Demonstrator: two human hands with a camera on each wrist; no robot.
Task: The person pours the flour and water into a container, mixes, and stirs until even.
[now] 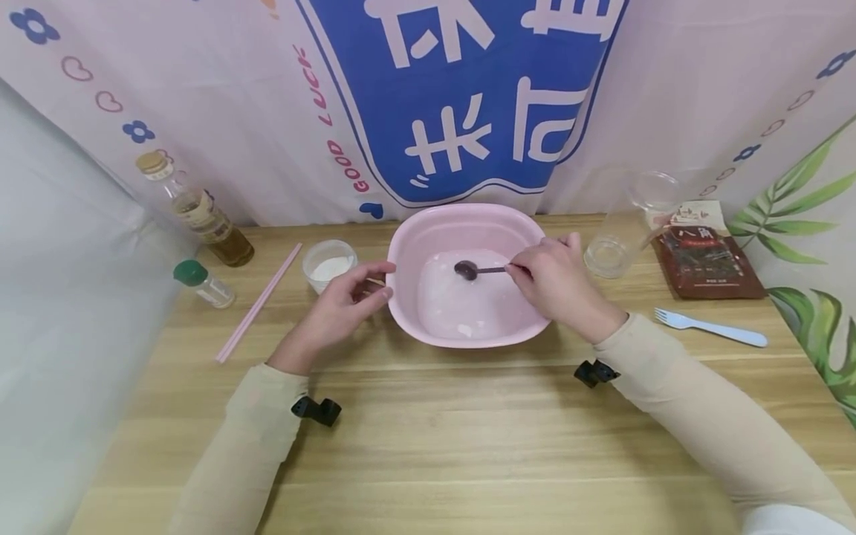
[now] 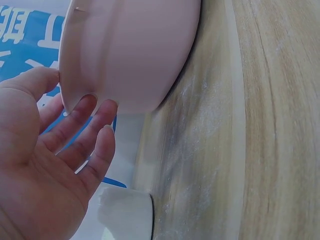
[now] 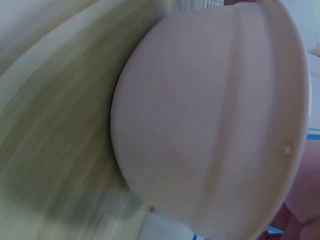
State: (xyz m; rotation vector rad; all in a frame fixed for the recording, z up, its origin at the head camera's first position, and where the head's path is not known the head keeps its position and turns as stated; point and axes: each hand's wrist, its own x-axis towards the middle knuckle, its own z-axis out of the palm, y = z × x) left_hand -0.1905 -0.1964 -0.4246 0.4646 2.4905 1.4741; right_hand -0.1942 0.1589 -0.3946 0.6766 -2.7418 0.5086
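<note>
The pink basin (image 1: 468, 341) stands near the back of the table, whitish contents spread over its bottom. My right hand (image 1: 558, 286) pinches the handle of a dark spoon (image 1: 466, 270), whose bowl hangs over the basin's middle. At the basin's left rim, my left hand (image 1: 344, 305) holds on with thumb and fingers. The left wrist view shows the thumb of that hand (image 2: 45, 155) against the edge of the basin (image 2: 135, 50) and the fingertips under it. The outer wall of the basin (image 3: 200, 110) fills much of the right wrist view, hiding the spoon.
Left of the basin are a cup of white powder (image 1: 330, 269), pink chopsticks (image 1: 259, 303), a green-capped shaker (image 1: 203, 284) and an oil bottle (image 1: 207, 223). To the right are a clear container (image 1: 608, 256), a red-brown packet (image 1: 710, 260) and a pale blue fork (image 1: 712, 328).
</note>
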